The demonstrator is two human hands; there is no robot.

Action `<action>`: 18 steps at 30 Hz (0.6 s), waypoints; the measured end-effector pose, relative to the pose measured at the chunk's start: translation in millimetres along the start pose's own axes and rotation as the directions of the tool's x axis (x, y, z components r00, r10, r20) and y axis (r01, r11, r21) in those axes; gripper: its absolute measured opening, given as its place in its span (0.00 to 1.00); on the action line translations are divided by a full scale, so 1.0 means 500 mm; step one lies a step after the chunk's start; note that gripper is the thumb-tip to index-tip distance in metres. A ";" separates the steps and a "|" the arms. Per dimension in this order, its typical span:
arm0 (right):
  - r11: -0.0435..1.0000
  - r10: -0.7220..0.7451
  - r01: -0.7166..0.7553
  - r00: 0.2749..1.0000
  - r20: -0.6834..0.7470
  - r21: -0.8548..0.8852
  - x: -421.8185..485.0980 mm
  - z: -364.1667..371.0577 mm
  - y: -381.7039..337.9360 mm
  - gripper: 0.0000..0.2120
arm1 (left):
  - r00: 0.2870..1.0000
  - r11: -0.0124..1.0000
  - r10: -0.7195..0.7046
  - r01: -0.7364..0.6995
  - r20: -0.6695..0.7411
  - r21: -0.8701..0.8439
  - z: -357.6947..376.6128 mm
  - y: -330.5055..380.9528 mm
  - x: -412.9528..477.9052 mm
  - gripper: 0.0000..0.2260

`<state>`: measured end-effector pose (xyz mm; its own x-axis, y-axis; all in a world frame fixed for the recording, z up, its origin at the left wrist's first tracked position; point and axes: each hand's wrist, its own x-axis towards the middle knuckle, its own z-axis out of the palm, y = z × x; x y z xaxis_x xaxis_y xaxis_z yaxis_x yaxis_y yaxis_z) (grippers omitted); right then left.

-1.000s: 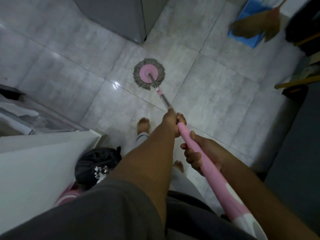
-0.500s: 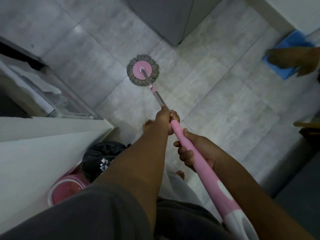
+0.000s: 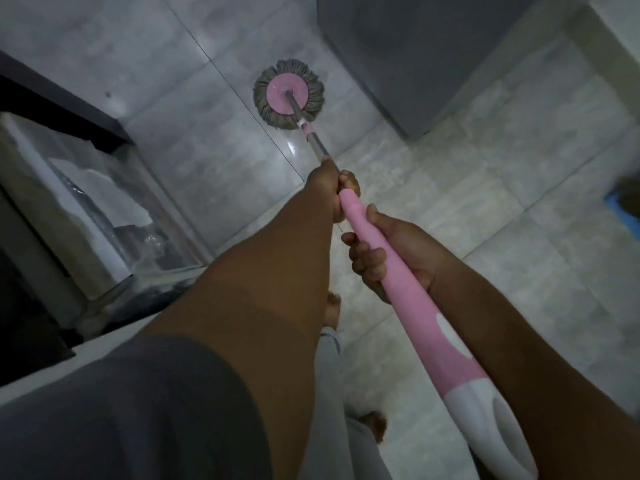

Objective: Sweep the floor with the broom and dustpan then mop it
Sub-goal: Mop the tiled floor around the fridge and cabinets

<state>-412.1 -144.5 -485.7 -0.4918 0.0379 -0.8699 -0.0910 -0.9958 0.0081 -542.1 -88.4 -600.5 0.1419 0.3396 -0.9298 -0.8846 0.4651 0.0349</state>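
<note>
A spin mop with a round grey-fringed pink head (image 3: pixel 288 94) rests flat on the pale tiled floor (image 3: pixel 485 209), close to the corner of a grey cabinet. Its metal shaft runs back into a pink handle (image 3: pixel 408 292) with a white end. My left hand (image 3: pixel 332 188) grips the top of the pink handle, where it meets the metal shaft. My right hand (image 3: pixel 391 251) is wrapped around the handle a little lower. A sliver of the blue dustpan (image 3: pixel 621 211) and broom shows at the right edge.
A grey cabinet (image 3: pixel 433 57) stands at the top right. On the left are a glass-sided unit (image 3: pixel 114 209), a dark shelf (image 3: pixel 59 102) and a white counter edge (image 3: pixel 41 372). My bare feet (image 3: pixel 332 306) stand on the tiles below the hands.
The mop head has slid away from me and leftward, past the cabinet corner. My view has turned left, so the dustpan and broom have shifted to the right edge. Both hands keep their grip.
</note>
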 end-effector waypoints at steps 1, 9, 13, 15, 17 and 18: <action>1.000 0.004 -0.004 1.000 0.001 -0.005 0.007 0.003 -0.012 0.22 | 1.000 1.000 -0.001 0.001 -0.005 0.000 0.005 0.012 0.007 0.21; 1.000 -0.022 0.022 1.000 -0.005 0.015 -0.032 -0.048 0.009 0.22 | 0.999 1.000 0.022 -0.021 -0.046 0.020 0.017 -0.054 0.004 0.21; 0.999 -0.034 0.034 0.999 -0.008 0.043 -0.110 -0.117 0.081 0.22 | 0.997 0.996 -0.006 0.012 -0.073 0.084 0.012 -0.176 -0.037 0.21; 0.997 -0.033 0.034 0.999 -0.020 0.067 -0.162 -0.154 0.123 0.21 | 0.996 0.993 -0.028 0.038 -0.088 0.114 0.010 -0.249 -0.064 0.21; 0.995 -0.026 0.029 0.999 -0.036 0.094 -0.223 -0.199 0.171 0.21 | 0.995 0.990 -0.068 0.077 -0.075 0.118 0.010 -0.337 -0.095 0.22; 0.994 -0.020 0.024 0.999 -0.037 0.109 -0.236 -0.215 0.187 0.21 | 0.994 0.989 -0.075 0.084 -0.080 0.122 0.008 -0.363 -0.103 0.22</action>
<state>-269.5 -251.2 -435.3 -0.4572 0.0543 -0.8877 -0.1963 -0.9797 0.0412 -386.9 -187.1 -557.2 0.1714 0.2372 -0.9562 -0.8087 0.5883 0.0010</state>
